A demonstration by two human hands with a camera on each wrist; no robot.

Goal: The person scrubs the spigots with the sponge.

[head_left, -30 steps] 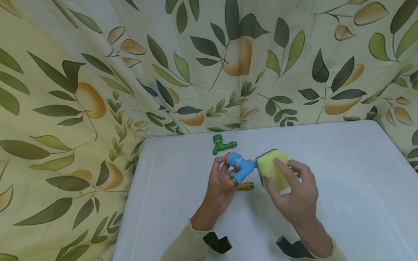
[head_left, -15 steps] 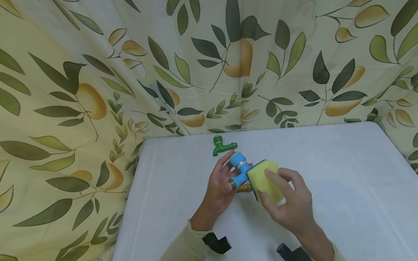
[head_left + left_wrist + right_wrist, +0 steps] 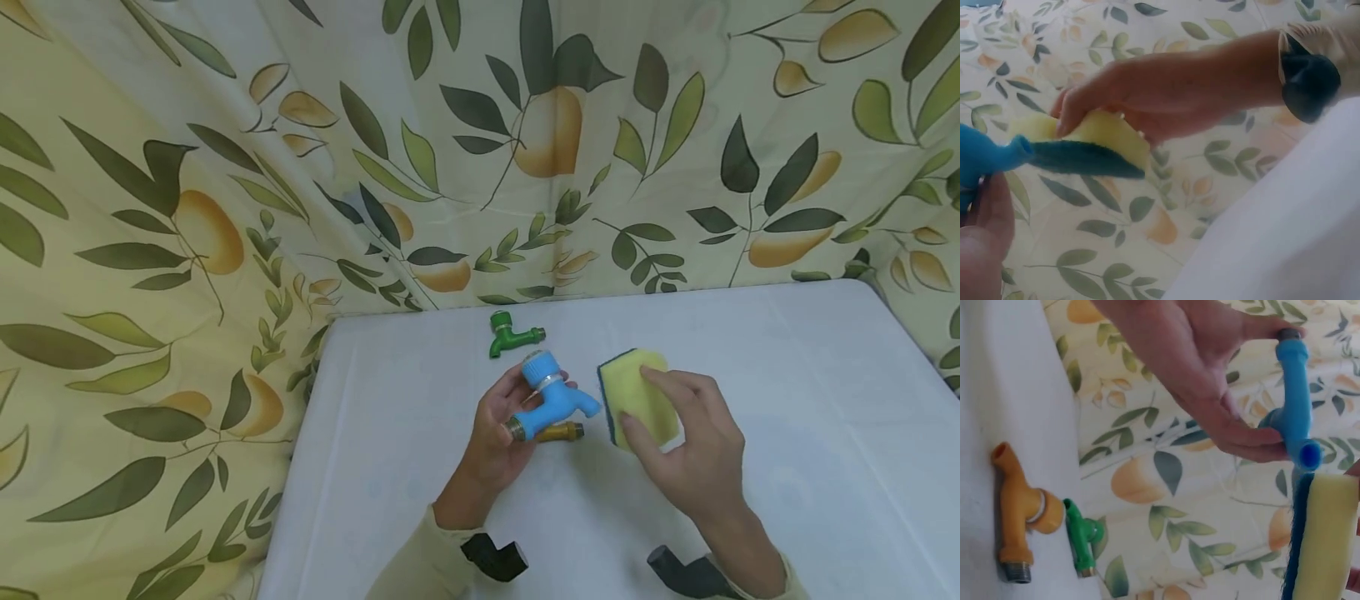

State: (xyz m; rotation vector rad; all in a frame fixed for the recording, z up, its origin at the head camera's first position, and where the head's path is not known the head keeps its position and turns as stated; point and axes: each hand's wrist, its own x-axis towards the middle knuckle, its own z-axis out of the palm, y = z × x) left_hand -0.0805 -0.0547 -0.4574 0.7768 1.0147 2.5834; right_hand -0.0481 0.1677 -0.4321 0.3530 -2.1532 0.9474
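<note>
My left hand (image 3: 498, 425) holds a blue plastic tap (image 3: 553, 398) above the table, its threaded end near the thumb and its spout pointing right. In the right wrist view the fingertips and thumb grip the blue tap (image 3: 1297, 394) at its ends. A yellow sponge (image 3: 637, 400) with a dark scouring side is pinched between the thumb and fingers of my right hand (image 3: 693, 446). The scouring side (image 3: 1085, 158) faces the tap; in the head view a small gap lies between sponge and spout.
An orange-yellow tap (image 3: 1017, 519) lies on the white table (image 3: 810, 433), partly hidden behind the blue tap in the head view. Farther back lies a green tap (image 3: 516, 335). A leaf-patterned curtain (image 3: 450, 167) hangs behind the table and along its left.
The sponge came down and left against the blue tap, then moved back right, apart from it. My left hand has turned the tap, so its spout now points right and its threaded end left.
</note>
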